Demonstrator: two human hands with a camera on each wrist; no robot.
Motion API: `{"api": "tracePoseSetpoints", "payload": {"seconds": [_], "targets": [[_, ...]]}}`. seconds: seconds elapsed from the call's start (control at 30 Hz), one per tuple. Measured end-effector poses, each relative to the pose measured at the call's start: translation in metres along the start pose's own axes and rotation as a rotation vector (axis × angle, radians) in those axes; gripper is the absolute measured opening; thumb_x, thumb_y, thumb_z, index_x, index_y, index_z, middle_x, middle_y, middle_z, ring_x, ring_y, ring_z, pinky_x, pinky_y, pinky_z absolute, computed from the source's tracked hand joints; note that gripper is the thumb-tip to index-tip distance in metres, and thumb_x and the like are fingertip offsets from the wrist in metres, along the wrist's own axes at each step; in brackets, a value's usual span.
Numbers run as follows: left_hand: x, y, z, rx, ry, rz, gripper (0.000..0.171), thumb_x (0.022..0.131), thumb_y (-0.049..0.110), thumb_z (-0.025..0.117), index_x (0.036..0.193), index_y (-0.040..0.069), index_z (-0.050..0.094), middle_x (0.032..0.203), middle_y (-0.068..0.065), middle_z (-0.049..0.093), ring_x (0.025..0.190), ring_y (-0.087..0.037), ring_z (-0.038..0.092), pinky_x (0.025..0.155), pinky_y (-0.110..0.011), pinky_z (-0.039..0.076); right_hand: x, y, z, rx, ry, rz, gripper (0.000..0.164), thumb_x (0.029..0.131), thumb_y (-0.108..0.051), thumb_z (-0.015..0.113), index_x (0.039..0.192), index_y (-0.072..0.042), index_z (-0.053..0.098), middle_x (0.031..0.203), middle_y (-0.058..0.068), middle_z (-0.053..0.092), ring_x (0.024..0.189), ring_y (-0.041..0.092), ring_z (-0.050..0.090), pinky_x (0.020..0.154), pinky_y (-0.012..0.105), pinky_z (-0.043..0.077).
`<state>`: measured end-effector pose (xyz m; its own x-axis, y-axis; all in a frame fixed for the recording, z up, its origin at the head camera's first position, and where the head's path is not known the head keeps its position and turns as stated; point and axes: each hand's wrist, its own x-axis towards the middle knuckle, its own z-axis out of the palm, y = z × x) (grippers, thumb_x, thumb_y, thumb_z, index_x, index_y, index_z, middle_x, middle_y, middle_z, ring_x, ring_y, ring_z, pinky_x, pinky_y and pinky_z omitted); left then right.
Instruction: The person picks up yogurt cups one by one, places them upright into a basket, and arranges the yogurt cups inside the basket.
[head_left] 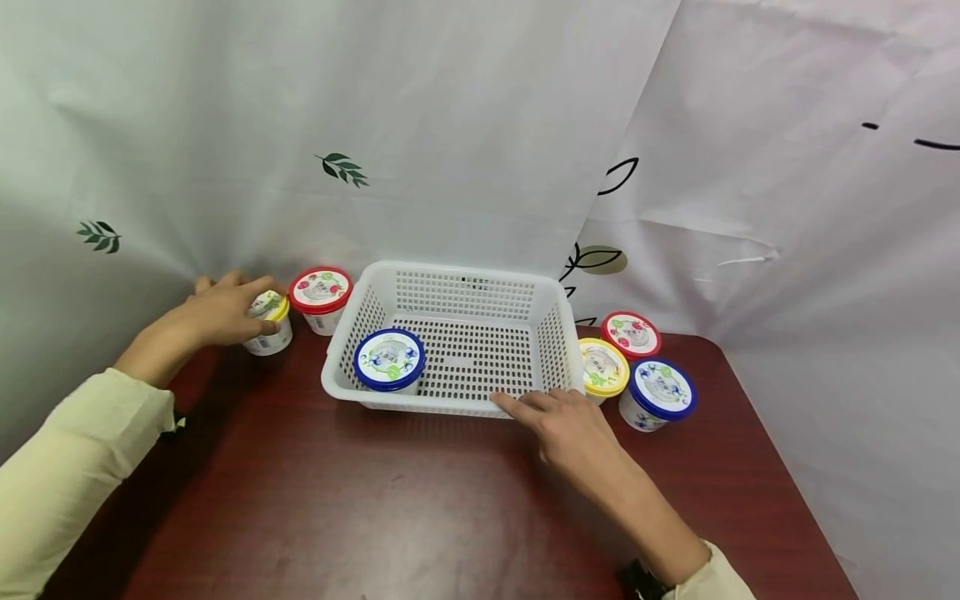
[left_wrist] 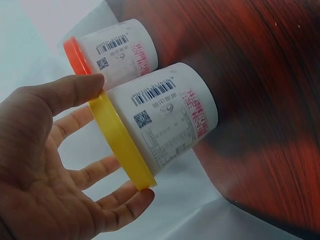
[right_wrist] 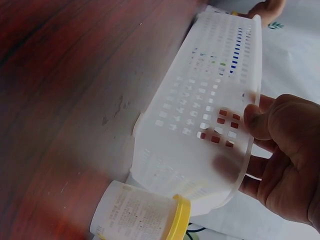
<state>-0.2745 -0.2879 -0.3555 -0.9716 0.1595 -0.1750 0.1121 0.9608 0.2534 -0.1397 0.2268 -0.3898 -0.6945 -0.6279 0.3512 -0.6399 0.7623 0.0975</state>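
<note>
White plastic shapes the basket [head_left: 450, 406], which sits on the dark red table [head_left: 337, 500]; the right hand [head_left: 570, 429] grips its front rim, thumb outside, other fingers over it. The left hand [head_left: 217, 315] has its fingers spread apart and clamped around the lid of the yellow-lidded tub [left_wrist: 162, 117], upright left of the basket, beside a red-lidded tub [head_left: 321, 292]. A blue-lidded tub [head_left: 389, 360] occupies the basket's front left corner; three other tubs [head_left: 645, 382] stand at right.
</note>
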Motion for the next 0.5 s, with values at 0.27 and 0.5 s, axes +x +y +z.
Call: {"api": "tracePoseSetpoints", "payload": {"seconds": [0.27, 0.5], "targets": [[0.0001, -0.0033, 0.0007, 0.025, 0.010, 0.015, 0.066, 0.099, 0.031, 0.076, 0.156, 0.011, 0.049, 0.152, -0.047, 0.037, 0.124, -0.076, 0.038, 0.098, -0.089, 0.041, 0.0005, 0.0000, 0.0005, 0.004, -0.004, 0.001, 0.066, 0.093, 0.004, 0.077, 0.148, -0.032, 0.076, 0.115, -0.001, 0.086, 0.101, 0.025, 0.080, 0.085, 0.042, 0.064], [0.0012, -0.0061, 0.0013, 0.037, 0.024, 0.025, 0.069, 0.098, 0.032, 0.077, 0.157, 0.011, 0.049, 0.150, -0.046, 0.044, 0.125, -0.074, 0.046, 0.100, -0.090, 0.041, 0.0004, 0.0001, 0.0016, 0.011, 0.010, 0.001, 0.067, 0.092, 0.006, 0.075, 0.147, -0.032, 0.076, 0.114, -0.001, 0.086, 0.099, 0.025, 0.080, 0.084, 0.042, 0.064]]}}
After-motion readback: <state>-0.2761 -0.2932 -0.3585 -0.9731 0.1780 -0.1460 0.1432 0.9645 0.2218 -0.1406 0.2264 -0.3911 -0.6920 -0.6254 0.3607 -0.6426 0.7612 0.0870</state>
